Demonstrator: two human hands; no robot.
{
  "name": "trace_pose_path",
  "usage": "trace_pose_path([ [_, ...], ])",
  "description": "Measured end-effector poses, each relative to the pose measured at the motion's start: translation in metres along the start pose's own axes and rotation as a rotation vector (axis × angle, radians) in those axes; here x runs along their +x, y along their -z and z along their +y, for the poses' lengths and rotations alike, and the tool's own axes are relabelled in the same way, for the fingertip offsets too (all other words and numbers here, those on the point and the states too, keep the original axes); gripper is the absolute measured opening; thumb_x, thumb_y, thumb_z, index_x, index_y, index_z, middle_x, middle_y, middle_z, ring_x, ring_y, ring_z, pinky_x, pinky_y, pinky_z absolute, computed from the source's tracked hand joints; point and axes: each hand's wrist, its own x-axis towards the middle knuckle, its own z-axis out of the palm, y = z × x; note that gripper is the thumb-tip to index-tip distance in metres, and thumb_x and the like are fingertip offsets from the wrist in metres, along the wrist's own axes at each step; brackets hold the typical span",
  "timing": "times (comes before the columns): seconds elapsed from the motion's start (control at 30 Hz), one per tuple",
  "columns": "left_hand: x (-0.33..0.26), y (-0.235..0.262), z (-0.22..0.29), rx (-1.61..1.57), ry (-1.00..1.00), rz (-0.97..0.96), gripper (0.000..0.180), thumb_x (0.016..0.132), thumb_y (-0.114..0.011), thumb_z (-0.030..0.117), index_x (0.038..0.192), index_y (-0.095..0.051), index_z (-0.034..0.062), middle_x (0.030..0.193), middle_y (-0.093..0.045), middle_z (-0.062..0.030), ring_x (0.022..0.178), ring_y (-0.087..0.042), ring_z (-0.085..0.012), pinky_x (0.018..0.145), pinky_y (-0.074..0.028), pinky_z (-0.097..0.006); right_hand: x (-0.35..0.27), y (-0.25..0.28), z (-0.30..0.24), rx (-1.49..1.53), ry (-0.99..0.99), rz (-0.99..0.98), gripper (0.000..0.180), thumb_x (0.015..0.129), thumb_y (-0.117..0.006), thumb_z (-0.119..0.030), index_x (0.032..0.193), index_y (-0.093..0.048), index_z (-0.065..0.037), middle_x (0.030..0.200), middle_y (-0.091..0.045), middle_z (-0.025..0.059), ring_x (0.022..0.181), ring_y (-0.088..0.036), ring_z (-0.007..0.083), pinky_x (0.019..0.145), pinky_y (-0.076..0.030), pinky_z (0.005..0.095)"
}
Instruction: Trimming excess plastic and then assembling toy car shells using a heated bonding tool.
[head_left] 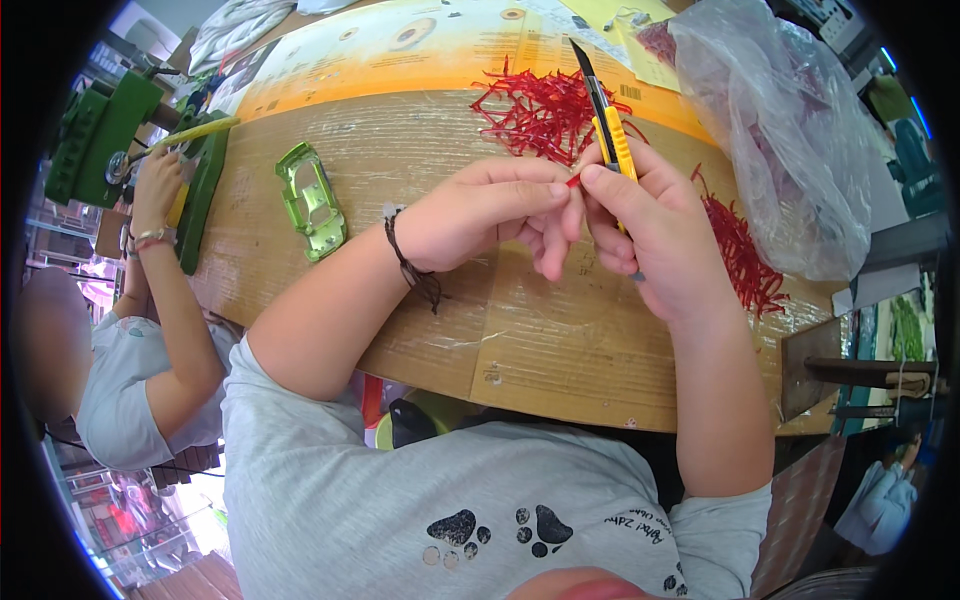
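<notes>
My left hand (495, 208) is closed in a pinch, its thumb and forefinger on a small red plastic piece (574, 181). Against it, my right hand (655, 225) grips a yellow and black utility knife (614, 145), the blade pointing up and away from me. The right thumb and forefinger also meet at the red piece, which the fingertips mostly hide. Just beyond my hands lies a loose pile of thin red plastic strips (535, 108). More red strips (738, 255) are spread to the right of my right wrist.
A green car-shaped shell (312, 205) lies on the cardboard-covered table (400, 150) at left. A clear plastic bag (785, 130) holding reddish pieces stands at right. At far left, another person's hand (158, 185) is at a green machine (105, 140). Printed sheets cover the table's far side.
</notes>
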Motion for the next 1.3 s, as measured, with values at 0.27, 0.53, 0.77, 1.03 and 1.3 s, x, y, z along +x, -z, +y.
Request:
trace_pose_path([
  [0.27, 0.002, 0.005, 0.0, -0.476, -0.224, -0.052, 0.034, 0.113, -0.031, 0.04, 0.097, -0.054, 0.0198, 0.056, -0.037, 0.0097, 0.064, -0.042, -0.0094, 0.064, -0.038, -0.027, 0.003, -0.001, 0.017, -0.808, 0.846, 0.209, 0.023, 0.101, -0.065, -0.019, 0.112, -0.066, 0.001, 0.089, -0.069, 0.0106, 0.074, -0.067, 0.0238, 0.066, -0.053, 0.0342],
  [0.53, 0.003, 0.01, 0.0, -0.448, -0.206, -0.1, 0.038, 0.113, -0.026, 0.041, 0.088, -0.048, 0.0228, 0.054, -0.035, 0.0122, 0.062, -0.04, -0.0077, 0.064, -0.036, -0.026, 0.005, 0.006, 0.006, -1.051, 0.918, 0.196, 0.017, 0.096, -0.069, -0.014, 0.104, -0.07, 0.0, 0.084, -0.069, 0.0127, 0.072, -0.066, 0.0293, 0.063, -0.051, 0.0348],
  [0.77, 0.002, 0.011, -0.003, -0.64, -0.163, -0.222, 0.039, 0.113, -0.029, 0.043, 0.085, -0.047, 0.0207, 0.05, -0.032, 0.0102, 0.06, -0.039, -0.0097, 0.065, -0.036, -0.028, 0.005, 0.007, 0.008, -1.103, 0.963, 0.225, 0.016, 0.095, -0.07, -0.015, 0.103, -0.07, -0.001, 0.078, -0.066, 0.0107, 0.068, -0.064, 0.0276, 0.059, -0.049, 0.0356],
  [1.03, 0.0, 0.009, -0.003, -0.77, -0.163, -0.263, 0.04, 0.113, -0.028, 0.04, 0.084, -0.048, 0.0218, 0.05, -0.032, 0.011, 0.06, -0.037, -0.0091, 0.065, -0.034, -0.027, 0.001, 0.002, 0.006, -1.305, 1.004, 0.302, 0.016, 0.093, -0.072, -0.018, 0.105, -0.071, -0.007, 0.08, -0.064, 0.0078, 0.068, -0.064, 0.0255, 0.057, -0.049, 0.0355],
  [1.3, 0.006, 0.01, -0.007, -0.869, -0.17, -0.215, 0.044, 0.114, -0.02, 0.034, 0.081, -0.047, 0.0218, 0.052, -0.039, 0.011, 0.058, -0.04, -0.0072, 0.061, -0.032, -0.025, 0.002, 0.001, 0.006, -1.619, 0.906, 0.555, 0.019, 0.094, -0.071, -0.021, 0.108, -0.072, -0.008, 0.086, -0.065, 0.0082, 0.071, -0.065, 0.0281, 0.06, -0.051, 0.0405],
])
